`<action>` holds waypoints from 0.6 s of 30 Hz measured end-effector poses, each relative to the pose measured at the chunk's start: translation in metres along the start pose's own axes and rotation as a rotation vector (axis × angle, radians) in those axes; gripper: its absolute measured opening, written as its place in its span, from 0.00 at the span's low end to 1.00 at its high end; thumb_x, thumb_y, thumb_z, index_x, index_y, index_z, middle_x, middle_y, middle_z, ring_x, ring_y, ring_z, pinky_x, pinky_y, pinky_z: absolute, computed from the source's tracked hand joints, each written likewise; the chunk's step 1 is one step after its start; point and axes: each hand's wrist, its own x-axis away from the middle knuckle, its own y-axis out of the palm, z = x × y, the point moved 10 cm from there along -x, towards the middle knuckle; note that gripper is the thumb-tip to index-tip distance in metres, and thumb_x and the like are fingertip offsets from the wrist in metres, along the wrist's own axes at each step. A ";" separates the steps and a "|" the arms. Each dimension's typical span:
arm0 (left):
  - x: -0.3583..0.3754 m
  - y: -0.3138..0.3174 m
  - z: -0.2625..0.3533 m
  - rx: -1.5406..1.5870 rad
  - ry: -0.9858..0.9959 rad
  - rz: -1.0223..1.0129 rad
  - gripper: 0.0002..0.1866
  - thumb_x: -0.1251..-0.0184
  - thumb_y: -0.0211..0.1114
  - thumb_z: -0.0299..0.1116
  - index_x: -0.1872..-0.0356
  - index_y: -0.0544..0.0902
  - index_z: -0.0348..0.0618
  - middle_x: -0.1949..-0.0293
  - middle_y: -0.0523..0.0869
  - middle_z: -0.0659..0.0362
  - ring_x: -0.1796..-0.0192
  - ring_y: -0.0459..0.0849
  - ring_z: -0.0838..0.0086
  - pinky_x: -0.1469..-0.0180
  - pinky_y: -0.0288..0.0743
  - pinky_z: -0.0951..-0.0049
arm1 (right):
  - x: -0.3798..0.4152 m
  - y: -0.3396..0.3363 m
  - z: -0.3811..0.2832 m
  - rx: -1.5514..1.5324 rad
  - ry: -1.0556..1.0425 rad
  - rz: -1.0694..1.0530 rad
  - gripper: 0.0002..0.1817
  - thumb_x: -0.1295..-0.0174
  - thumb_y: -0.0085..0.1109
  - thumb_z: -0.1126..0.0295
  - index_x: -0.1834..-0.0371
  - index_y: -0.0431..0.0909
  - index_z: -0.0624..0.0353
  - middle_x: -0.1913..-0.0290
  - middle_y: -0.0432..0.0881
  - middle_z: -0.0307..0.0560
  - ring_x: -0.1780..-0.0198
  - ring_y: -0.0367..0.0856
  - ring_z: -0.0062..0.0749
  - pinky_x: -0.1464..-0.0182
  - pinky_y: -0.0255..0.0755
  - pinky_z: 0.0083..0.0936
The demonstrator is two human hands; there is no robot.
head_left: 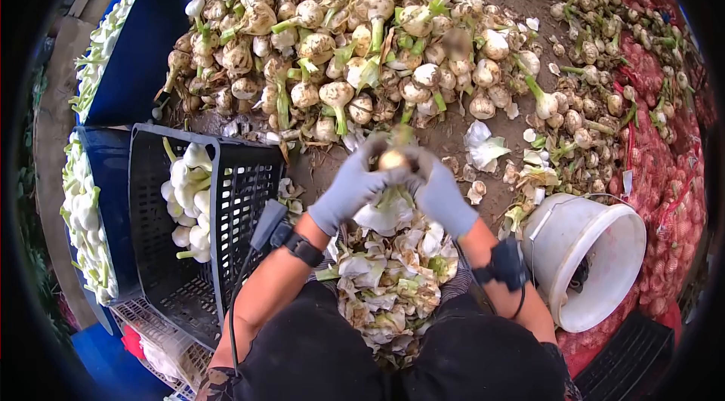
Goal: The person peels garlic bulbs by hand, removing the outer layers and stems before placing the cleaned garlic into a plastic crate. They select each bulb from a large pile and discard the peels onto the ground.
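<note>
Both my hands, in grey gloves, meet in the middle of the view around one onion (pixel 393 160). My left hand (pixel 352 183) curls its fingers on the onion's left side. From the right, my right hand (pixel 440 188) closes on the same bulb; its fingertips are partly hidden and blurred. Just below the hands lies a heap of peeled onion skins (pixel 389 280), between my knees. Beyond them rises a large pile of soil-stained onions (pixel 317 46) with short green stems.
At left stands a black crate (pixel 177 250) with cleaned white onions (pixel 192 193). Farther left are blue crates (pixel 113 212) filled with white onions. A white bucket (pixel 544 250) leans at right, its mouth toward me. Behind it lie red mesh sacks (pixel 664 174) of bulbs.
</note>
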 end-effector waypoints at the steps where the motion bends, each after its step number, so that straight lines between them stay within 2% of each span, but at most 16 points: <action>1: 0.004 0.013 -0.005 0.076 -0.028 -0.088 0.40 0.40 0.75 0.34 0.30 0.65 0.31 0.40 0.77 0.51 0.41 0.78 0.71 0.39 0.75 0.71 | 0.013 0.003 -0.036 0.250 -0.141 -0.019 0.23 0.39 0.58 0.80 0.38 0.73 0.61 0.45 0.79 0.56 0.44 0.80 0.42 0.41 0.75 0.33; 2: 0.005 0.008 -0.009 0.175 -0.072 -0.070 0.42 0.44 0.78 0.31 0.30 0.65 0.30 0.40 0.77 0.52 0.39 0.77 0.71 0.38 0.74 0.71 | 0.018 0.005 -0.016 -0.186 0.021 -0.025 0.22 0.36 0.58 0.78 0.38 0.72 0.63 0.45 0.80 0.52 0.43 0.79 0.33 0.42 0.75 0.28; 3: 0.007 0.000 -0.005 0.267 -0.063 0.011 0.41 0.45 0.76 0.26 0.31 0.65 0.30 0.40 0.77 0.52 0.38 0.77 0.71 0.36 0.72 0.71 | 0.018 0.000 -0.012 -0.624 0.214 -0.035 0.18 0.33 0.58 0.76 0.40 0.73 0.65 0.46 0.79 0.52 0.47 0.80 0.30 0.48 0.77 0.24; 4: 0.007 -0.002 0.014 0.135 0.073 0.024 0.40 0.45 0.74 0.24 0.30 0.66 0.31 0.40 0.78 0.53 0.38 0.77 0.71 0.35 0.72 0.72 | 0.018 -0.008 -0.010 -0.666 0.294 0.016 0.16 0.31 0.59 0.72 0.44 0.75 0.65 0.52 0.81 0.50 0.54 0.81 0.27 0.55 0.77 0.21; 5: 0.011 -0.001 0.037 0.008 0.208 0.036 0.39 0.45 0.73 0.23 0.30 0.66 0.32 0.41 0.78 0.53 0.38 0.77 0.71 0.35 0.71 0.73 | 0.021 -0.015 -0.007 -0.705 0.376 0.066 0.15 0.30 0.60 0.67 0.47 0.77 0.66 0.58 0.83 0.49 0.61 0.82 0.24 0.62 0.77 0.18; 6: 0.016 0.011 0.055 -0.141 0.257 -0.032 0.39 0.46 0.72 0.23 0.31 0.67 0.33 0.41 0.78 0.53 0.38 0.77 0.71 0.34 0.70 0.72 | 0.017 -0.023 -0.019 -0.703 0.378 0.072 0.15 0.30 0.60 0.67 0.47 0.77 0.66 0.58 0.83 0.49 0.61 0.82 0.24 0.62 0.77 0.18; 7: 0.023 0.023 0.072 -0.288 0.303 -0.101 0.39 0.47 0.72 0.23 0.31 0.68 0.35 0.41 0.79 0.53 0.38 0.77 0.71 0.34 0.70 0.72 | 0.015 -0.018 -0.032 -0.495 0.450 -0.087 0.14 0.29 0.58 0.64 0.51 0.78 0.66 0.65 0.82 0.45 0.69 0.80 0.22 0.68 0.74 0.17; 8: 0.034 0.036 0.093 -0.609 0.472 -0.128 0.38 0.48 0.73 0.24 0.32 0.70 0.38 0.42 0.79 0.53 0.38 0.78 0.72 0.34 0.69 0.72 | 0.020 -0.009 -0.034 -0.285 0.516 -0.249 0.16 0.28 0.57 0.61 0.55 0.80 0.65 0.73 0.81 0.42 0.76 0.78 0.20 0.75 0.71 0.16; 9: 0.035 0.035 0.089 -0.611 0.468 -0.127 0.38 0.48 0.73 0.24 0.32 0.70 0.38 0.42 0.79 0.53 0.38 0.78 0.72 0.34 0.69 0.72 | 0.021 -0.006 -0.031 -0.287 0.517 -0.251 0.16 0.28 0.57 0.61 0.55 0.80 0.65 0.73 0.81 0.42 0.76 0.78 0.20 0.75 0.71 0.16; 11: 0.029 0.014 0.074 -0.354 0.321 -0.032 0.38 0.51 0.75 0.24 0.34 0.73 0.40 0.42 0.80 0.52 0.38 0.79 0.70 0.34 0.70 0.71 | 0.017 -0.004 -0.028 -0.413 0.466 -0.141 0.19 0.28 0.57 0.56 0.58 0.81 0.64 0.80 0.78 0.39 0.82 0.74 0.20 0.79 0.67 0.16; 12: 0.033 0.011 0.084 -0.445 0.427 0.001 0.37 0.51 0.76 0.25 0.36 0.74 0.39 0.43 0.81 0.52 0.39 0.80 0.68 0.35 0.71 0.71 | 0.017 -0.004 -0.035 -0.499 0.440 -0.105 0.20 0.30 0.59 0.54 0.59 0.81 0.65 0.79 0.78 0.39 0.80 0.75 0.19 0.78 0.68 0.16; 13: 0.034 0.009 0.085 -0.444 0.424 -0.002 0.37 0.51 0.76 0.25 0.36 0.74 0.39 0.43 0.81 0.52 0.39 0.80 0.68 0.35 0.71 0.71 | 0.021 -0.001 -0.033 -0.500 0.444 -0.103 0.20 0.30 0.59 0.54 0.59 0.81 0.65 0.79 0.78 0.39 0.80 0.75 0.19 0.78 0.68 0.16; 15: 0.035 0.013 0.087 -0.533 0.393 -0.034 0.35 0.51 0.76 0.25 0.37 0.75 0.37 0.44 0.81 0.53 0.40 0.81 0.69 0.35 0.71 0.71 | 0.020 0.001 -0.049 -0.592 0.299 -0.114 0.20 0.30 0.60 0.54 0.60 0.80 0.65 0.80 0.78 0.38 0.80 0.74 0.17 0.78 0.67 0.15; 16: 0.038 0.018 0.089 -0.599 0.450 -0.041 0.36 0.51 0.76 0.25 0.36 0.74 0.36 0.44 0.81 0.54 0.41 0.80 0.72 0.36 0.72 0.71 | 0.026 0.003 -0.035 -0.417 0.500 -0.158 0.20 0.30 0.60 0.54 0.57 0.81 0.64 0.80 0.77 0.37 0.80 0.74 0.17 0.78 0.68 0.15; 18: 0.036 0.019 0.081 -0.510 0.411 -0.047 0.38 0.51 0.77 0.24 0.34 0.72 0.36 0.44 0.81 0.54 0.41 0.80 0.72 0.36 0.72 0.71 | 0.027 0.000 -0.026 -0.442 0.530 -0.132 0.21 0.30 0.60 0.53 0.56 0.81 0.65 0.80 0.77 0.37 0.80 0.74 0.17 0.77 0.67 0.14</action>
